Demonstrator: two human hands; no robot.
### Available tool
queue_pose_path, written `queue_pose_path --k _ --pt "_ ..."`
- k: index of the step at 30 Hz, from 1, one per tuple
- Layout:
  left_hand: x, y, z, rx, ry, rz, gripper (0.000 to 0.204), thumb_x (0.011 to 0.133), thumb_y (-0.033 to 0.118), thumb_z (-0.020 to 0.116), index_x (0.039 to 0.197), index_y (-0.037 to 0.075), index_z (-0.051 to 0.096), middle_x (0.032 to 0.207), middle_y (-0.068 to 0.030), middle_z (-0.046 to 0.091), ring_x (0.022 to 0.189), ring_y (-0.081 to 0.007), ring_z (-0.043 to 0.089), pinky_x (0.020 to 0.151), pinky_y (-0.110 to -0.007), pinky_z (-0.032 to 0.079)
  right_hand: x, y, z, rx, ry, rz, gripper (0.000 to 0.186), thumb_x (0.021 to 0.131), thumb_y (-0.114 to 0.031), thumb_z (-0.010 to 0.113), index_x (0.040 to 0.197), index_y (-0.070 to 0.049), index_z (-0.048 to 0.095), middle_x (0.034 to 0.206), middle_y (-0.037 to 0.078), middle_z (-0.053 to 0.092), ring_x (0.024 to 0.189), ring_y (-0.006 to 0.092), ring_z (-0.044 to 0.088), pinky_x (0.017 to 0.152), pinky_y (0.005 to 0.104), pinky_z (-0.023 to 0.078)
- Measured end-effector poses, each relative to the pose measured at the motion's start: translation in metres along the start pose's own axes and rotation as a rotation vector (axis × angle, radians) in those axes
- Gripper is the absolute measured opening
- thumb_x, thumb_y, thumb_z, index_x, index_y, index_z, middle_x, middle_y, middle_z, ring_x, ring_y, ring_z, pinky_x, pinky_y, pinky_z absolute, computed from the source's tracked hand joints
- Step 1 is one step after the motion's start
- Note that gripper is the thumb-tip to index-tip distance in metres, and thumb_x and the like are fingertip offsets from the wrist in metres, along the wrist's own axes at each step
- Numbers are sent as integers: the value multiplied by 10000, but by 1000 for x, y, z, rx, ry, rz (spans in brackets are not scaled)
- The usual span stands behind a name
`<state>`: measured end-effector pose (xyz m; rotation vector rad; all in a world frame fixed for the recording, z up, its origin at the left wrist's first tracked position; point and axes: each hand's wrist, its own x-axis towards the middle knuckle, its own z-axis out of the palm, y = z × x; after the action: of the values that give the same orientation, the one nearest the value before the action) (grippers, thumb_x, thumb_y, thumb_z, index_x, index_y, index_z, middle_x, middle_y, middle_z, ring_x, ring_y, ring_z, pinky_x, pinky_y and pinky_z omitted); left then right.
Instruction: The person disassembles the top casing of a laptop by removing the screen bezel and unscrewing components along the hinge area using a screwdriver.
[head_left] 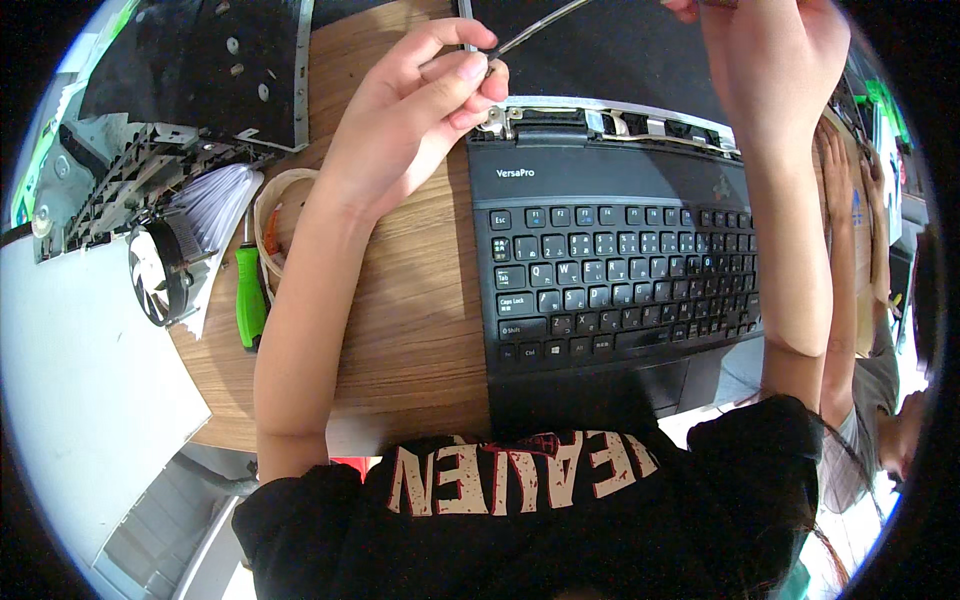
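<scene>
Head view is showing one black plastic laptop (640,180), which is lying on a wood-grained table (400,330). Above its far left corner, the left hand (425,110) is pinching the dark end of one thin, glossy grey strand (540,22), thumb and forefinger clamped on it; the strand is slanting up past the view's edge. The right hand (775,60) is reaching to that edge, its fingertips partly cut off, so I cannot tell whether they are gripping. One keyboard (600,270) of flat, squarish keys is filling much of the base. Leftward, one green-handled screwdriver (249,290) is lying just beside one pale, hollow ring (265,215), near one round fan (155,272) with pale blades.
</scene>
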<state>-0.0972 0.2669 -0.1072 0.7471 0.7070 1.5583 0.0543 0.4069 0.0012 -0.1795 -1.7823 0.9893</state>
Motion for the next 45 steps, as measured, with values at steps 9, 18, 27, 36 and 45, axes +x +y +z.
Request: queue_pose_path --k 9,18,27,36,45 --pt "-3 -2 -4 -30 -61 29 336 1017 94 492 1351 79 462 907 -28 424 820 -86 376 695 -207 341 -1 -2 3 -16 4 10 156 999 -207 575 1045 -90 481 619 88 627 404 88 505 374 182 362" --pt "-3 -1 7 -2 -56 38 330 1000 66 503 1324 73 442 906 -40 431 838 -93 398 704 -217 352 -1 -4 2 -52 -4 80 148 998 -199 567 1038 -90 476 609 86 621 386 79 476 361 181 338" --pt "-2 -2 4 -15 -115 21 314 991 55 507 1295 85 432 909 -40 446 830 -88 400 711 -209 342 -2 -1 1 -57 -29 35 137 1007 -200 556 1028 -87 481 609 82 625 383 73 474 364 175 340" --pt "-2 -2 9 46 -49 20 186 1009 48 476 1187 92 446 891 -36 454 807 -83 395 694 -206 338 -4 1 1 -42 -29 -34 138 1008 -201 556 1021 -88 478 599 76 615 385 72 475 363 174 339" --pt "-4 -4 13 112 -23 13 255 1018 48 470 1271 45 438 895 -52 476 798 -84 400 678 -209 348 -6 -3 3 -25 -50 -2 135 1007 -182 559 1018 -87 465 592 74 610 387 76 483 360 177 349"
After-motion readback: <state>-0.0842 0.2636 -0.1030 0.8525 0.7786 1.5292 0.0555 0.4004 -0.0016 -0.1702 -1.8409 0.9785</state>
